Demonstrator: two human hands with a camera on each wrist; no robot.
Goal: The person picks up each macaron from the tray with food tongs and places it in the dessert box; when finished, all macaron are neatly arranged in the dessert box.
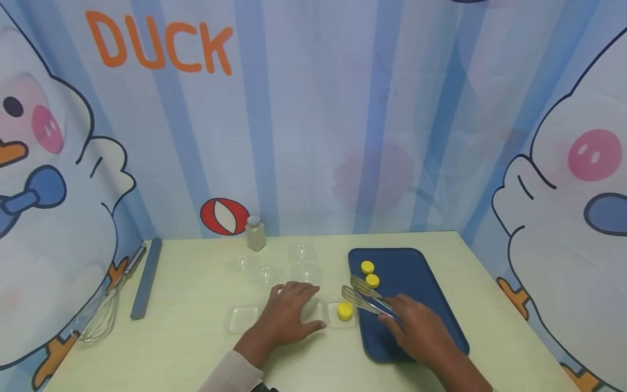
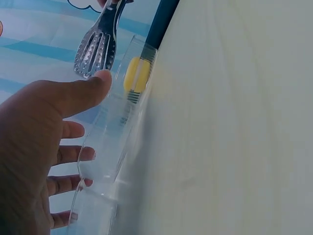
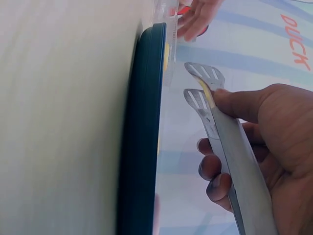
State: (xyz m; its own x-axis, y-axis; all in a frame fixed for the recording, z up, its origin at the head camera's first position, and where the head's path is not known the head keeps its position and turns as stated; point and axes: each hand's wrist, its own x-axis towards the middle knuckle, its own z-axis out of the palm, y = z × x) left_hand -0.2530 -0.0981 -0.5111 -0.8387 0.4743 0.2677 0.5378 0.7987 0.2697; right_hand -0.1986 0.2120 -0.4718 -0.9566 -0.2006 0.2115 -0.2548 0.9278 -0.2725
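Right hand (image 1: 422, 332) grips parted tongs (image 1: 358, 299), likely sparing yellow discs (image 1: 345, 311) finger contact; left hand (image 1: 288, 314) spreads empty by clear trays (image 1: 243, 319).

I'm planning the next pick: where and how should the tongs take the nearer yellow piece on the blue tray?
Pinch the nearer yellow piece across its left and right sides, probably from above: it is round, squat and lies flat, and the farther yellow piece sits close behind.

At the surface's (image 1: 186, 356) right, a tray (image 1: 411, 258) bears two discs (image 1: 367, 267), tongs (image 1: 367, 301) over its left edge. Just left, a container (image 1: 333, 324) holds a third disc (image 1: 345, 311); behind sit lids (image 1: 266, 274), then a jar (image 1: 256, 235). Far left, a whisk (image 1: 115, 288) lies beside a ruler (image 1: 147, 279).
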